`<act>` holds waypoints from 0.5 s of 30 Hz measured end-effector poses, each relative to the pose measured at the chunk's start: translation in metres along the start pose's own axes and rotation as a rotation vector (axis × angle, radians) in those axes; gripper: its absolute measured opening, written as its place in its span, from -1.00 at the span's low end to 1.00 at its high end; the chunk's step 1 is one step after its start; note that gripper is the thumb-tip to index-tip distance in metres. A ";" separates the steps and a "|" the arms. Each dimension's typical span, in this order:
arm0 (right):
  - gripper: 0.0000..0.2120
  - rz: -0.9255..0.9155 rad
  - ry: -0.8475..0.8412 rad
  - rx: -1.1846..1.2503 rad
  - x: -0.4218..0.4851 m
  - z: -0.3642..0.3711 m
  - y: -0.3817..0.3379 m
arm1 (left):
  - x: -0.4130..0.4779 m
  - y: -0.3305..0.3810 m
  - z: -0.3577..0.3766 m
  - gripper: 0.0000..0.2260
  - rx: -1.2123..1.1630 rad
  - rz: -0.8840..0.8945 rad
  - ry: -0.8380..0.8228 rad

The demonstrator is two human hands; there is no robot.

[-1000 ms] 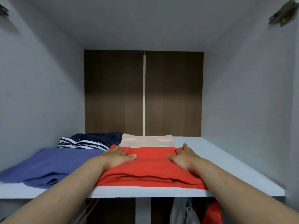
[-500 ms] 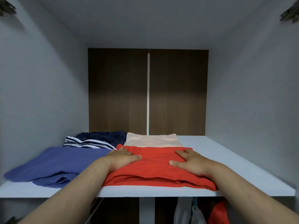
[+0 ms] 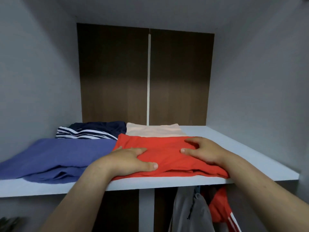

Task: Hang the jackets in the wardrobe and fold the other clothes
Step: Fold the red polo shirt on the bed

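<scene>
1. Now the folded red shirt (image 3: 167, 153) lies at the shelf (image 3: 250, 156) front edge, with a cream cloth (image 3: 153, 130) just behind.
2. Left hand (image 3: 132, 158) lies flat on its left side, grip released.
3. Right hand (image 3: 202, 151) presses its right side, fingers spread, grip released.
4. Blue cloth (image 3: 58, 156) sits just left; grey jacket (image 3: 189, 211) and red jacket (image 3: 220, 208) hang below.

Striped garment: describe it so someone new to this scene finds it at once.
Look at the white wardrobe shelf, at its rear left, behind the folded blue garment. The striped garment lies there, beside the peach garment; it alone is dark navy with white stripes.
</scene>
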State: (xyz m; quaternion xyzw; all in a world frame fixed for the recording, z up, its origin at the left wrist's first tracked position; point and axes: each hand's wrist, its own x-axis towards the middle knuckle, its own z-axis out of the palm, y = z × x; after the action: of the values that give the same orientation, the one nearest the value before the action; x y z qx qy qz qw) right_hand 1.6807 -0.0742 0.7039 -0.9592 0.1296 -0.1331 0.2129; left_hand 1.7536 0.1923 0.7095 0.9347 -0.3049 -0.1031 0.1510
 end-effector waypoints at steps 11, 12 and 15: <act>-0.16 0.084 -0.126 -0.243 -0.039 0.019 -0.021 | 0.004 -0.001 0.003 -0.16 0.088 0.040 0.003; -0.17 0.079 -0.125 -0.245 -0.039 0.018 -0.019 | 0.003 0.000 0.003 -0.17 0.081 0.042 0.006; -0.20 0.061 -0.091 -0.253 -0.041 0.020 -0.015 | 0.001 -0.001 0.004 -0.19 0.057 0.048 0.024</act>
State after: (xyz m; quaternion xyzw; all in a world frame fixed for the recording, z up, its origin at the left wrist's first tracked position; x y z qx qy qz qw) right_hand 1.6520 -0.0413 0.6850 -0.9791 0.1645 -0.0654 0.1000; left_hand 1.7538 0.1919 0.7056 0.9322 -0.3281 -0.0795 0.1304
